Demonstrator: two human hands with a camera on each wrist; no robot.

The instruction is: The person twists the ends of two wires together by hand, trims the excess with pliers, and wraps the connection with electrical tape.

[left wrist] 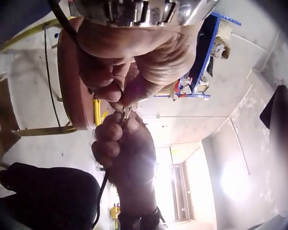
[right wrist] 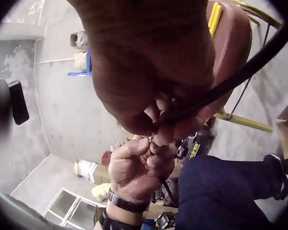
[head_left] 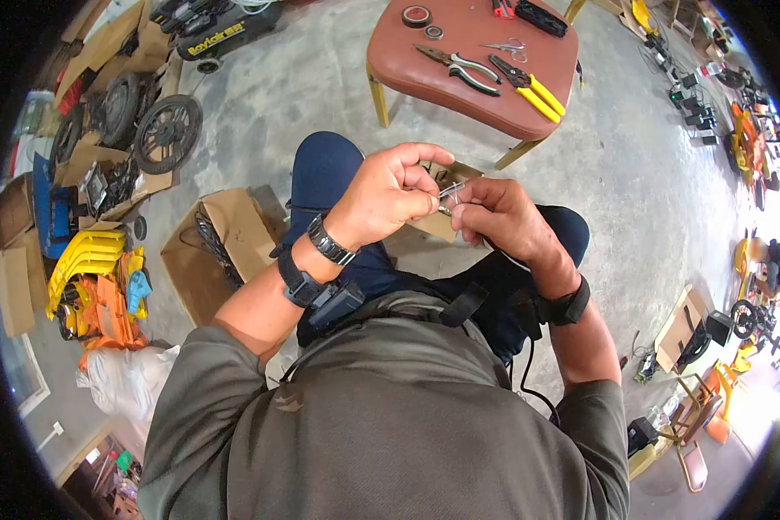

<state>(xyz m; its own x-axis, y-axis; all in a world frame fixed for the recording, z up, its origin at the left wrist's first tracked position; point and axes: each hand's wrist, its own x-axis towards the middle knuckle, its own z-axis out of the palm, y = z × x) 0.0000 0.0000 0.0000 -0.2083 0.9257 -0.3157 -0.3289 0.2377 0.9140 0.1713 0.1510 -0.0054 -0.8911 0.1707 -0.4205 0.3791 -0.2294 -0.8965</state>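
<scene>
Over the lap, my left hand (head_left: 377, 198) and right hand (head_left: 504, 218) meet fingertip to fingertip. Thin pale wire ends (head_left: 451, 192) show between them. The left thumb and index finger pinch one end, while the other left fingers are bent above. My right fingers curl around a black cable (right wrist: 233, 79), which passes through that hand towards the wires in the right wrist view. Another stretch of dark cable (right wrist: 168, 191) hangs below the left hand. The exact point where the wires meet is mostly hidden by the fingertips.
A red-brown padded stool (head_left: 407, 65) ahead bears combination pliers (head_left: 461, 69), yellow-handled wire strippers (head_left: 529, 87), scissors (head_left: 510, 48) and a tape roll (head_left: 416, 16). An open cardboard box (head_left: 178, 264) stands left of the legs. Wheels (head_left: 168, 134) and yellow parts (head_left: 87, 260) lie farther left.
</scene>
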